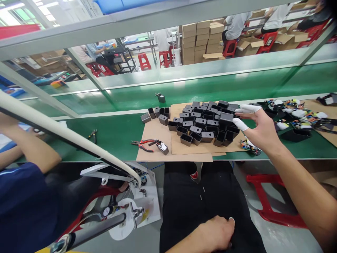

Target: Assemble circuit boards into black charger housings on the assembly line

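Black cases (200, 121) crowded a cardboard sheet (195, 149) at the front edge of the table (118, 149). Near the sheet's right edge, the right hand (260, 128) met one case, thumb and fingers parted; whether it gripped could not be told. The left hand (216, 230) lay curled on the lap (184, 207), its grip hidden.

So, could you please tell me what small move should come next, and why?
Probably close the right hand securely on the nearest black, box-shaped plastic case: the white-capped fingertips are at that case's right end, and I can't tell whether they grip it. The left hand lies over the black trousers.
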`<action>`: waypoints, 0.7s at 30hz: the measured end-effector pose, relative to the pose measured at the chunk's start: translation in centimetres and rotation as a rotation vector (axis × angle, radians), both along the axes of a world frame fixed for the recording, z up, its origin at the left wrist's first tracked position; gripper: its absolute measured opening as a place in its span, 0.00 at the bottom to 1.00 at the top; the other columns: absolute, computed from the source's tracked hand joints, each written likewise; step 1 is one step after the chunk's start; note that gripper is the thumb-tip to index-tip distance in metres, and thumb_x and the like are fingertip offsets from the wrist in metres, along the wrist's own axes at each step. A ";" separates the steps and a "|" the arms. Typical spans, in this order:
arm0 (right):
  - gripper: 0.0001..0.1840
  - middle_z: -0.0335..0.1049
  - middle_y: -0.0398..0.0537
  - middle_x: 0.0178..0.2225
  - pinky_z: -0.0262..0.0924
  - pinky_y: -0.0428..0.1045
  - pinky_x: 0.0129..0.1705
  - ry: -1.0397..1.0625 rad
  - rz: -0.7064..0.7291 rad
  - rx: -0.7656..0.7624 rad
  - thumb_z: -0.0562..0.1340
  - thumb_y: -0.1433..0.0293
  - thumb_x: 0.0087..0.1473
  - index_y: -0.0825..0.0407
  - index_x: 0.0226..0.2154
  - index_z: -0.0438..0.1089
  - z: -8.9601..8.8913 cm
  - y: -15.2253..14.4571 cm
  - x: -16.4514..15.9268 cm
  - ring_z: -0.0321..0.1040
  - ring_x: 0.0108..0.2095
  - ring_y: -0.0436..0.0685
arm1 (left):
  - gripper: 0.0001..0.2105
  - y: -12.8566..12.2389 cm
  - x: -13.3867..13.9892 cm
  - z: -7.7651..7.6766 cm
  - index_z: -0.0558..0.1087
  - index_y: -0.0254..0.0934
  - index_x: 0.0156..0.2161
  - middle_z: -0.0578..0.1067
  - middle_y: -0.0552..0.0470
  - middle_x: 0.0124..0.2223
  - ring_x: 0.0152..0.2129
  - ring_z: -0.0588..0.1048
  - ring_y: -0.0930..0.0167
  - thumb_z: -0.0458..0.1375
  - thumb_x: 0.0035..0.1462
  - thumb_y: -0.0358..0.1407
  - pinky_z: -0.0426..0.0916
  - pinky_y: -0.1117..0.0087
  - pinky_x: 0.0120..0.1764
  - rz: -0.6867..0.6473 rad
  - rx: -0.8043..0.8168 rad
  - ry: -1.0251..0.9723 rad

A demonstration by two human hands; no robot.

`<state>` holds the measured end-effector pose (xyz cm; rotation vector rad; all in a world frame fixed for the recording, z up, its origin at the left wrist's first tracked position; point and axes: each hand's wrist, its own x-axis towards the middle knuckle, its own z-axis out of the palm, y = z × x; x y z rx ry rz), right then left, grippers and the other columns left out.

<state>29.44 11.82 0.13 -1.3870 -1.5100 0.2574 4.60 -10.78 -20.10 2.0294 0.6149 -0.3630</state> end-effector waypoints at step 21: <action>0.30 0.74 0.52 0.61 0.70 0.70 0.66 -0.109 -0.106 0.033 0.69 0.59 0.63 0.38 0.65 0.65 0.0 -6.0 0.9 0.76 0.60 0.69 | 0.11 8.4 -7.0 3.1 0.66 0.40 0.47 0.71 0.51 0.44 0.41 0.71 0.67 0.60 0.61 0.33 0.68 0.64 0.49 0.658 -0.132 -0.421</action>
